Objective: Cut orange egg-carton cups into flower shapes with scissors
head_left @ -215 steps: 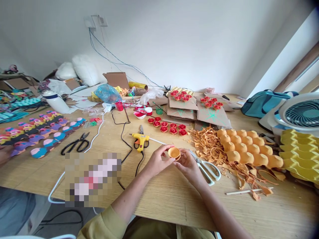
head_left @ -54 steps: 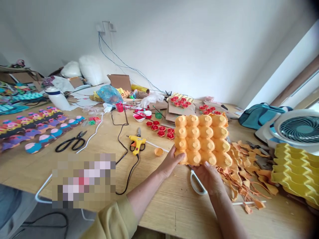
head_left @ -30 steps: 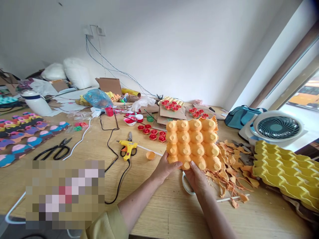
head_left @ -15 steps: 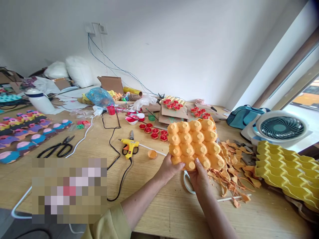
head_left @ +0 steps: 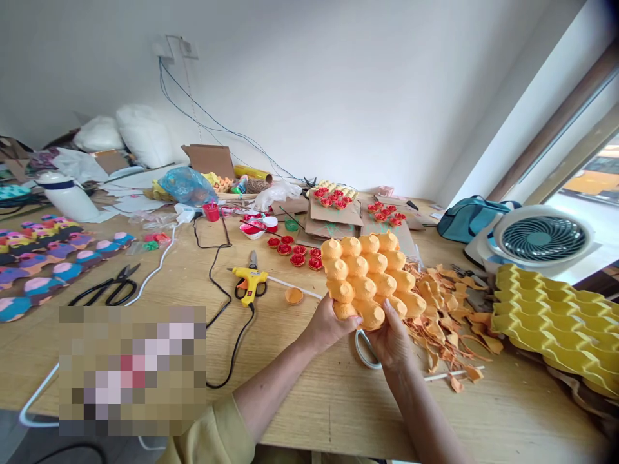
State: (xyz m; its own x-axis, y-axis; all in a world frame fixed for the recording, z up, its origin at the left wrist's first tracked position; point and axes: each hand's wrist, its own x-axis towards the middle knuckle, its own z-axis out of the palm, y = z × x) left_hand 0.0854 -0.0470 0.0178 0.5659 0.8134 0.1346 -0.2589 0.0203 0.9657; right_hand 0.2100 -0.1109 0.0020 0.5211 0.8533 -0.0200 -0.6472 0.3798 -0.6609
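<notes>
Both my hands hold an orange egg tray (head_left: 370,277) above the wooden table (head_left: 309,393), bumps facing me and tilted away to the right. My left hand (head_left: 329,325) grips its near left corner, fingers wrapped round the edge. My right hand (head_left: 391,338) clasps the near edge beside it. White-handled scissors (head_left: 362,345) lie on the table right under my hands. A small orange cup (head_left: 293,296) cut from a tray sits to the left, next to a yellow glue gun (head_left: 249,280).
Orange paper scraps (head_left: 445,316) are heaped to the right, with stacked yellow egg trays (head_left: 556,322) and a white fan (head_left: 541,238) beyond. Red paper roses (head_left: 294,251) sit mid-table. Black scissors (head_left: 104,293), painted tray figures (head_left: 53,258) and cables lie to the left.
My hands left the small orange cup on the table and lifted the orange egg tray. In the last second the tray has tilted away and turned, showing fewer bumps.
</notes>
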